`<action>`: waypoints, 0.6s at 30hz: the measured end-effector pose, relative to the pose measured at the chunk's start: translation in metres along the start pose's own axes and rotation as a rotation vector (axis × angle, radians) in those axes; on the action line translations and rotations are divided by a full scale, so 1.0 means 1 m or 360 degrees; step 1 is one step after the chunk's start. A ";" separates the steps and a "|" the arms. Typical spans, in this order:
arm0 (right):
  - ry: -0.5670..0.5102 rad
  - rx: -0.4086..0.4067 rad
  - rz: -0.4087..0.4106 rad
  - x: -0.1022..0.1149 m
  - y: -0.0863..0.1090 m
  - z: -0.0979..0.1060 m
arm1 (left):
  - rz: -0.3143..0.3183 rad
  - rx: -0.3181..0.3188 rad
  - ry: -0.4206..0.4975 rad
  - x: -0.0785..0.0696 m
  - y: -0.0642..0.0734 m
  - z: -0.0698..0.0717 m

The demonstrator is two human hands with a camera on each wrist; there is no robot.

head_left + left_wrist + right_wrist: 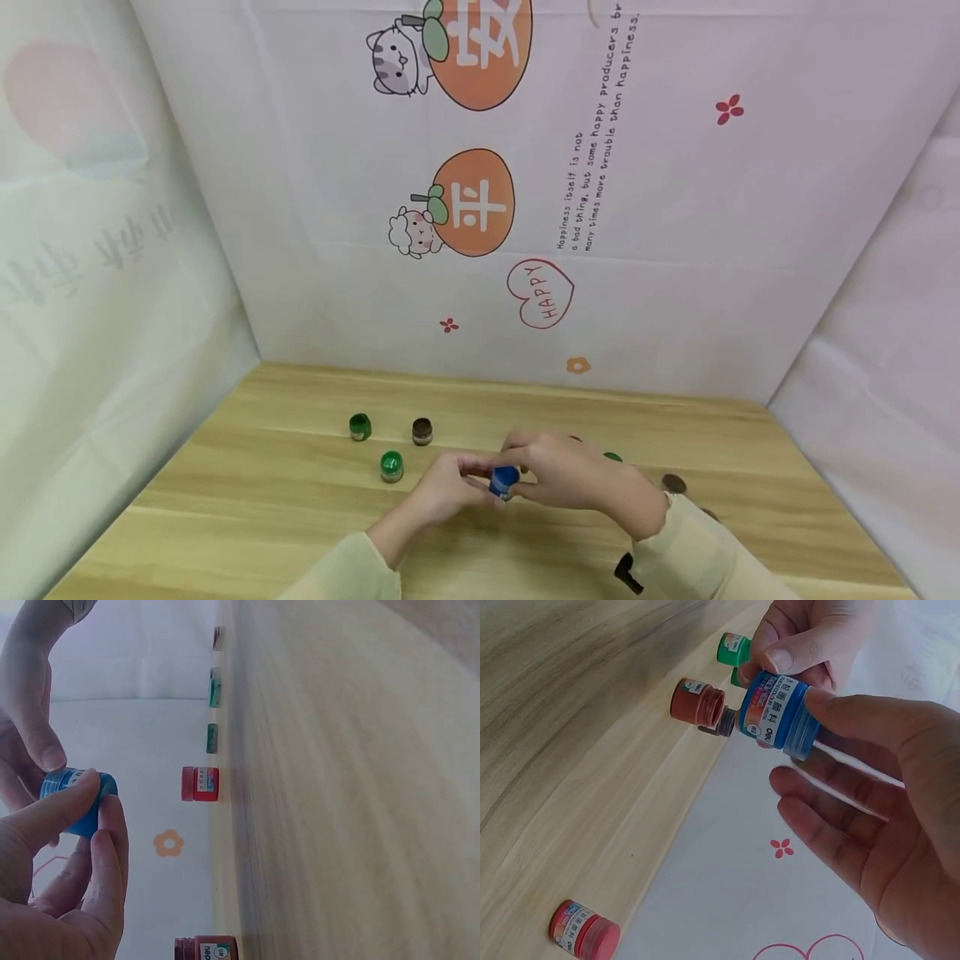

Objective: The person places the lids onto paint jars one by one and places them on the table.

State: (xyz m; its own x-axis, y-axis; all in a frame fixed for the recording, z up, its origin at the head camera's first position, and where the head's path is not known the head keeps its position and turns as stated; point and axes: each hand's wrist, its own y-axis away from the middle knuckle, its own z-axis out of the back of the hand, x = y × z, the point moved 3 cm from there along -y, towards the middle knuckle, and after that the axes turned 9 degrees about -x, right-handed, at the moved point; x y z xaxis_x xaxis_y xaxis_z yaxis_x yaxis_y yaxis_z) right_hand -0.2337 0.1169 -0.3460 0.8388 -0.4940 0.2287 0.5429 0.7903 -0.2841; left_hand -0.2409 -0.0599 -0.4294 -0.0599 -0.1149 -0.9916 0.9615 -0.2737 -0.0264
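A small blue paint jar (504,480) is held up between both hands above the wooden table. The left hand (450,486) grips its body, with the thumb lying across the labelled side in the left wrist view. From the other side the right hand (562,471) holds the jar at its clear-edged lid end (802,735), thumb on the rim; its lower fingers are spread below the jar in the right wrist view. The left hand (810,641) shows behind the jar there. A red paint jar (200,784) with its lid on stands beyond the hands, mostly hidden in the head view.
Left of the hands stand a dark green jar (360,427), a brown jar (422,431) and a bright green jar (392,466). To the right lie flat lids, one green (613,457) and one brown (673,483). A printed white cloth (360,250) hangs behind the table.
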 end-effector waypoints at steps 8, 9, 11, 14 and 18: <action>0.0001 0.0023 -0.0044 -0.002 -0.001 -0.002 | 0.0059 -0.0006 -0.0002 0.001 0.001 0.001; -0.0005 0.0030 -0.0060 -0.002 -0.001 -0.002 | 0.0061 -0.0003 -0.0004 0.001 0.001 0.001; 0.0000 0.0045 -0.0102 -0.003 -0.001 -0.002 | 0.0058 0.0002 -0.0007 0.001 0.001 0.001; -0.0002 0.0058 -0.0124 -0.003 -0.001 -0.003 | 0.0060 0.0000 -0.0018 0.001 0.001 0.001; -0.0022 0.0042 -0.0044 -0.002 -0.001 -0.003 | 0.0076 -0.0016 -0.0016 0.001 0.001 0.002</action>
State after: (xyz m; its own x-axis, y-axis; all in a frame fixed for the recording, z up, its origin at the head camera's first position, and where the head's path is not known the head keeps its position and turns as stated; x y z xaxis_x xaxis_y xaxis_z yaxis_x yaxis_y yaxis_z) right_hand -0.2355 0.1162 -0.3488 0.8229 -0.5108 0.2488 0.5643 0.7859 -0.2528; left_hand -0.2407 -0.0617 -0.4305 -0.0167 -0.1371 -0.9904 0.9660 -0.2578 0.0194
